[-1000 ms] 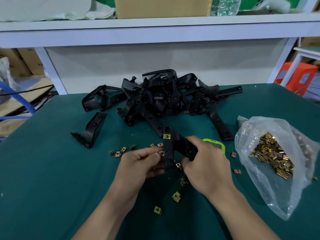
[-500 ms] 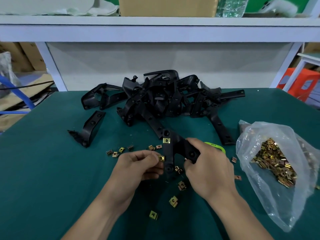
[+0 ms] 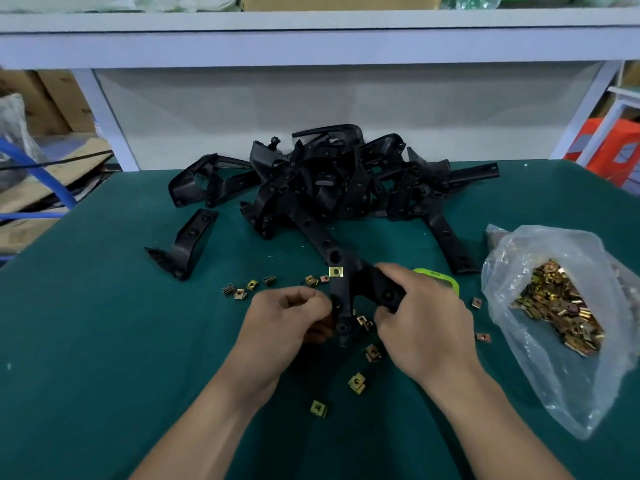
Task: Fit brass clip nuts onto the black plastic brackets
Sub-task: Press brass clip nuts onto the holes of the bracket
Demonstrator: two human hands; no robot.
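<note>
Mostly green mat (image 3: 86,341), white shelf (image 3: 311,43) w/ box (image 3: 339,1).

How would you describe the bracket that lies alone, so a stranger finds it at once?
Start at the black bracket pile at the back of the green table. Left of it and nearer, one bracket lies by itself. Unlike the piled ones, it touches no other bracket.

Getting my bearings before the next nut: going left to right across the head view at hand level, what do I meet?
lone black bracket → loose clip nuts → left hand → held bracket → right hand → bag of clip nuts
</note>
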